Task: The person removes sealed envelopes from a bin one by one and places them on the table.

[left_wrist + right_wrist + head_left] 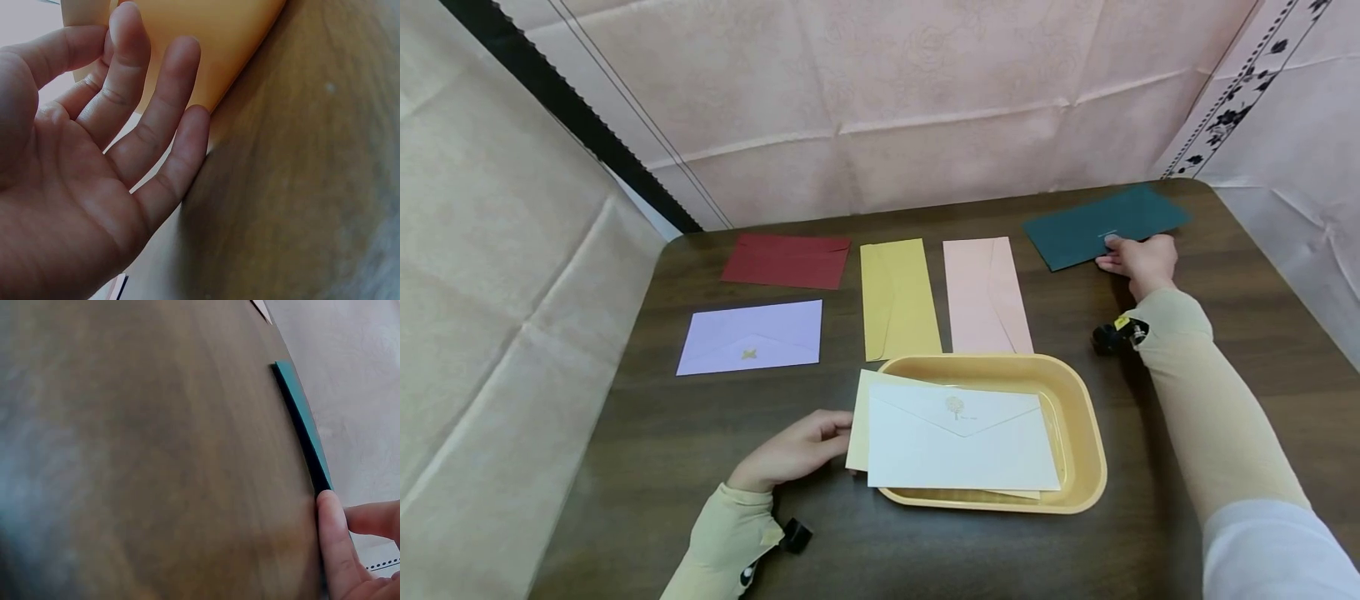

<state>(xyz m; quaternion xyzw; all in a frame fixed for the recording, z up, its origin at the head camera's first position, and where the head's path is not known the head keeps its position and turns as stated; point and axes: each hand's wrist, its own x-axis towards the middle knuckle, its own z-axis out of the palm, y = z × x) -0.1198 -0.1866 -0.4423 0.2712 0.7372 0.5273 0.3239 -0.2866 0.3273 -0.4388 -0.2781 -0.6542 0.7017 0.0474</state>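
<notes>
My right hand (1142,260) pinches the near edge of a dark teal envelope (1097,225) at the far right of the table, thumb on top. In the right wrist view the envelope (301,419) is seen nearly edge-on, running to the fingertips. My left hand (801,448) is beside the yellow tray (1078,417), its fingers loosely bent and its fingertips right at the left edge of a cream envelope (859,425). A white envelope (962,450) with a small tree print covers most of the cream one. Both lie across the tray, overhanging its left rim.
Beyond the tray lie a yellow envelope (898,300) and a pink envelope (987,292). Farther left are a red envelope (786,262) and a lavender envelope (751,337) with a gold seal. Pale sheets (887,100) hang around the dark wooden table (700,467).
</notes>
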